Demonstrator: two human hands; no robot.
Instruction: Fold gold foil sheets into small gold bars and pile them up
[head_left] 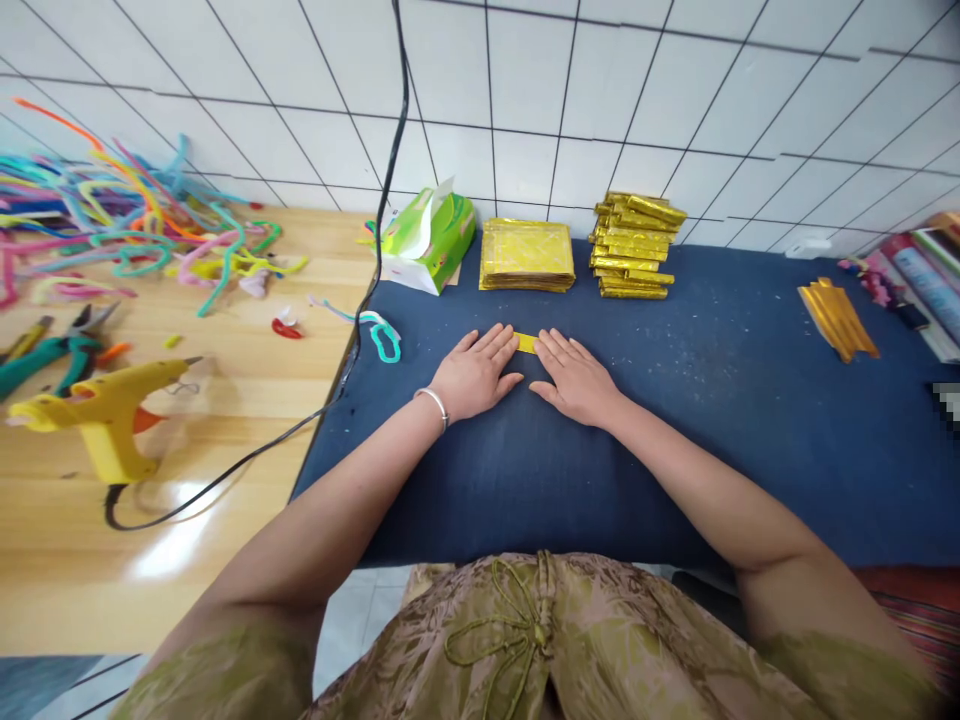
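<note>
Looking down, I see the blue mat (720, 420) filling mid-frame, flat gold sheets (526, 255) and folded gold pieces (634, 245) stacked at its upper edge. My left hand (474, 375) and right hand (574, 380) lie flat, fingers extended, fingertips pinning a gold strip (526, 342) between them (long axis left-right); the green tissue box (429, 238) has a tissue sticking out.

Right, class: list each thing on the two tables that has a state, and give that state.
left hand: flat, pressing gold paper strip
right hand: flat, on the strip
flat gold sheets: neatly stacked
folded gold pieces: piled
tissue pack: open
glue gun: standing, corded
</note>
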